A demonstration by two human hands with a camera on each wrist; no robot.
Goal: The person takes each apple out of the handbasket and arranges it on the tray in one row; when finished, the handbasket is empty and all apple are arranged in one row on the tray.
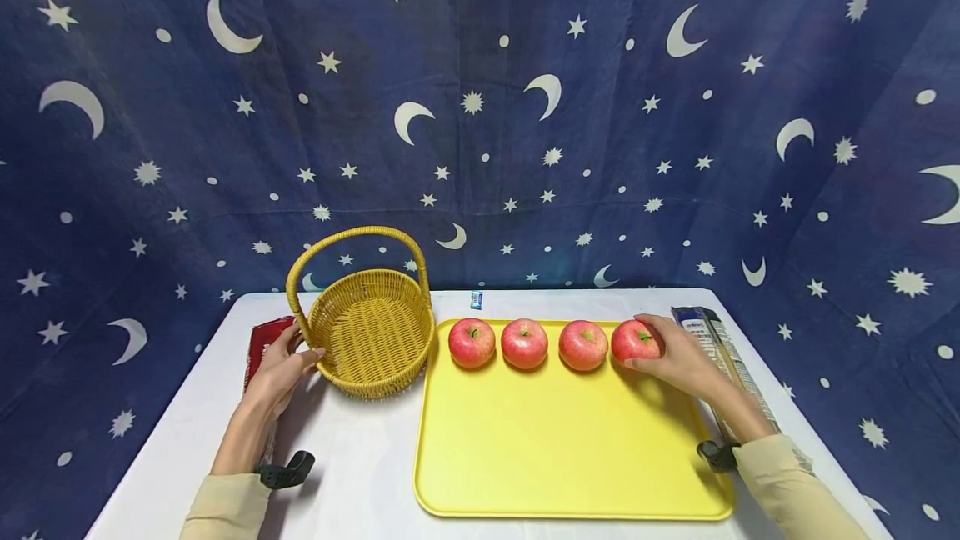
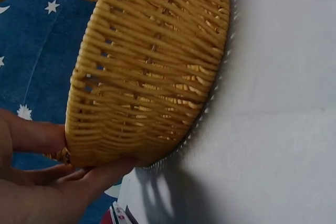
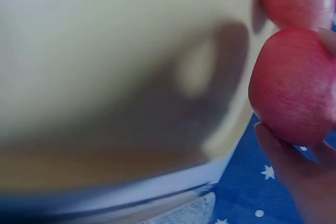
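Observation:
My left hand point(image 1: 279, 372) grips the left rim of a yellow-brown wicker basket point(image 1: 375, 383) with a tall arched handle. Thumb and fingers point(image 2: 107, 174) pinch its edge in the left wrist view, and the woven bottom shows bare inside. At the far right corner of a yellow tray point(image 1: 555, 440), my right hand point(image 1: 678, 357) holds a red apple point(image 1: 632, 342) between thumb and fingers. The right wrist view shows this apple point(image 3: 294, 85) in the grasp, its shadow on the tray. Three more red apples point(image 1: 524, 343) stand along the tray's back edge, left of it.
Under my left wrist lies a red package point(image 1: 264, 338). A dark, printed flat package point(image 1: 723, 348) is beside the tray on the right. A small blue-and-white packet point(image 1: 476, 300) lies at the back of the white table point(image 1: 360, 465). Behind hangs a blue star-and-moon curtain point(image 1: 480, 165).

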